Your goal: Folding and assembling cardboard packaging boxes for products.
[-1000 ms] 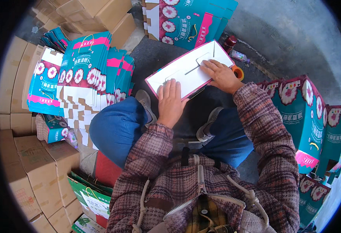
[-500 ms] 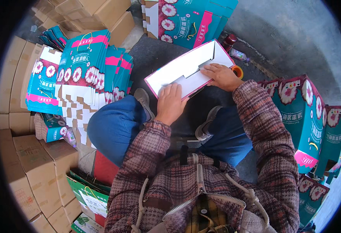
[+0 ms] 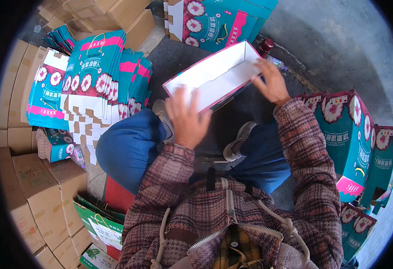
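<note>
An open carton (image 3: 219, 80) with a white inside and dark pink edges stands between my shins, its opening toward me. Its white flaps lie flat and meet at the bottom. My left hand (image 3: 186, 117) is at the carton's near left side, fingers spread and a little blurred; whether it touches the rim, I cannot tell. At the right end, my right hand (image 3: 272, 81) is open, its fingers stretched over or beside the rim and the thumb apart. Neither hand grips anything.
Flat teal-and-pink cartons (image 3: 93, 67) are stacked at the left, beside brown cardboard boxes (image 3: 39, 188). Another teal carton (image 3: 219, 27) lies at the far side. Set-up teal cartons (image 3: 346, 134) stand at the right. A dark red bottle (image 3: 265, 47) is behind my right hand.
Both hands have come up off the bottom flaps, the left one back and leftward, the right one up toward the end wall. The flaps now lie flat, and the carton has shifted slightly.
</note>
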Demonstrator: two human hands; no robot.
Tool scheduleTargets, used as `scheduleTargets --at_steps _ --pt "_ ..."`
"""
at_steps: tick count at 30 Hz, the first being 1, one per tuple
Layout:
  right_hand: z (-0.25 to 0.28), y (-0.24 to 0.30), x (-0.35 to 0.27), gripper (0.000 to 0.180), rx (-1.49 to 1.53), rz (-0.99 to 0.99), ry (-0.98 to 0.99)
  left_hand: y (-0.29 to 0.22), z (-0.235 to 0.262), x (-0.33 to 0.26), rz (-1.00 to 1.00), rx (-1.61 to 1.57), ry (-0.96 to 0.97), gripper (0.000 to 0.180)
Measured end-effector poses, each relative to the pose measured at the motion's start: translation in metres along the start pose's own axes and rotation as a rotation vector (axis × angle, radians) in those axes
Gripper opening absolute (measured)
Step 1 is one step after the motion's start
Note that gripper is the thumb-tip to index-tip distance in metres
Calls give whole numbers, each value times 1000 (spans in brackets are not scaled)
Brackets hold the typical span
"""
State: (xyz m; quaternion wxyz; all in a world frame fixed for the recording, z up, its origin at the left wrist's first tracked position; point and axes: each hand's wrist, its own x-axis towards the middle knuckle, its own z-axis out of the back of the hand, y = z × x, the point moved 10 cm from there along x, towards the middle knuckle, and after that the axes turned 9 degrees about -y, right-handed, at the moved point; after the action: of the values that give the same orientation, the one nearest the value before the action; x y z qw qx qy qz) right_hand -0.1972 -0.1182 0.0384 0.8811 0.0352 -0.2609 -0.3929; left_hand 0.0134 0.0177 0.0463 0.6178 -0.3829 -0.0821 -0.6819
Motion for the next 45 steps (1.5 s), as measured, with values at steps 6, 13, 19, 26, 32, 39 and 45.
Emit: scheduleTargets --at_steps 6,13,19,26,32,39,45 --pt "-22 -138 -8 60 467 -775 -201 172 -97 -56 1286 -1252 3 66" --pt "-112 -157 -44 51 1202 -1071 171 196 -153 -101 1594 -1317 212 56" --pt "-85 -112 -34 45 1121 -949 253 180 -148 -116 1634 -1612 217 34" --pt "-37 -91 -13 74 1367 -997 149 134 -36 -6 895 -1430 -103 52" --pt "-58 -130 -52 65 1139 -1208 -136 165 -71 -57 1224 -1443 -149 46" --pt "-90 -108 -65 58 1125 -1310 118 167 -75 -92 1191 -1378 -125 55" --pt "-111 -102 -68 53 1104 -1339 285 188 -101 -105 1212 -1300 -66 45"
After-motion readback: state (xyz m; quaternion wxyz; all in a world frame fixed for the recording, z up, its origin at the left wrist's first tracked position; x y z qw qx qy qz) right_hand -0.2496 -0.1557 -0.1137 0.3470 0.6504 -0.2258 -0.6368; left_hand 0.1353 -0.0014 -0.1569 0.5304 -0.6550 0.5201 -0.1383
